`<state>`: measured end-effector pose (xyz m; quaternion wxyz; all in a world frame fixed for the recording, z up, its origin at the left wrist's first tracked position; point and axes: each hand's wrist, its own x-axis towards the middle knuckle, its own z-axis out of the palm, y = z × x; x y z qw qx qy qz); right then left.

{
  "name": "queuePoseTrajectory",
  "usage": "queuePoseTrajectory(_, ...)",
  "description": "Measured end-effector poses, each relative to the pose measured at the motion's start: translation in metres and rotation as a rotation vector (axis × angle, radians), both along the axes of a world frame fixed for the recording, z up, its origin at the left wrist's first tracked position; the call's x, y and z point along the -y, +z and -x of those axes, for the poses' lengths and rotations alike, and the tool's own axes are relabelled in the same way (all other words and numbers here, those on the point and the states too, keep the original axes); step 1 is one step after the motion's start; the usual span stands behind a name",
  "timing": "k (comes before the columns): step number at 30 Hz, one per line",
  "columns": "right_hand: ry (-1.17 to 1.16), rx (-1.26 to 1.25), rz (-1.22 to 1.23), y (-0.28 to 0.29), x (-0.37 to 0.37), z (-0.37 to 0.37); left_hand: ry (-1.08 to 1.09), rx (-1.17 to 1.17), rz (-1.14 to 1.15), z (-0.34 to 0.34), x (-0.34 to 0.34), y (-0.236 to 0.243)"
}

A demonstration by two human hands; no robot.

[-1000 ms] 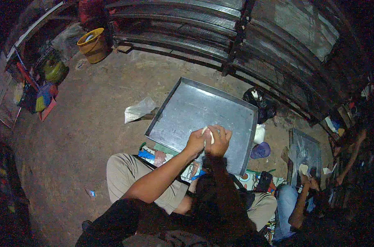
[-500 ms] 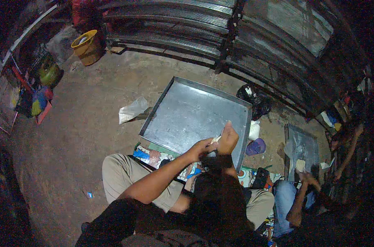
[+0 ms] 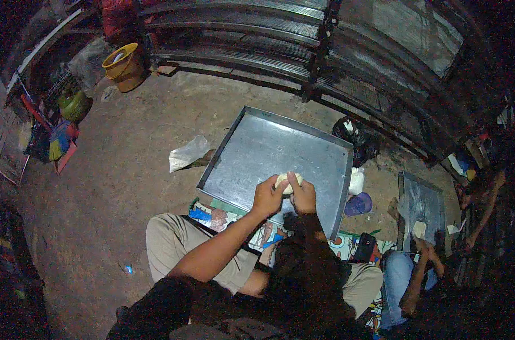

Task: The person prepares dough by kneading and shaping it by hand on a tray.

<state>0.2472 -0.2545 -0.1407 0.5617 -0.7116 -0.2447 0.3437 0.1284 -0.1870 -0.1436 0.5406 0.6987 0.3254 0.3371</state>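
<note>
Both my hands are closed around a pale, rounded lump that looks like dough [image 3: 285,180], held above the near part of a large square metal tray [image 3: 263,144]. My left hand [image 3: 265,198] grips its left side, and my right hand [image 3: 304,198] its right side. The thumbs press close together on top, while the undersides of the fingers are hidden. Inside its raised rim the tray shows a bare grey surface with faint pale smudges. It lies on the floor in front of my crossed legs, partly over a colourful printed mat [image 3: 218,215].
Left of the tray lies a clear bag of white stuff [image 3: 184,158]. At its right are a purple cup [image 3: 358,204], a white bag [image 3: 356,180] and a black plastic bag [image 3: 358,139]. A co-worker's hands [image 3: 429,249] hold a pale piece by another tray [image 3: 422,195]. A yellow bucket [image 3: 124,71] stands far left.
My right hand, raised and turned upright before, has come down beside the left. Both hands now hold the dough between them, thumbs on top. The view has shifted slightly.
</note>
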Motion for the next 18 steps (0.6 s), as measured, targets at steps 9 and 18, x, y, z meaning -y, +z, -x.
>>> queuePoseTrajectory(9,-0.064,0.747,0.001,0.003,0.007,-0.008,-0.003,-0.201,-0.57,0.005,0.001,0.017)
queuePoseTrajectory(18,0.051,-0.163,-0.065,-0.003,-0.001,0.006,-0.323,0.592,0.657,-0.003,-0.02,-0.02)
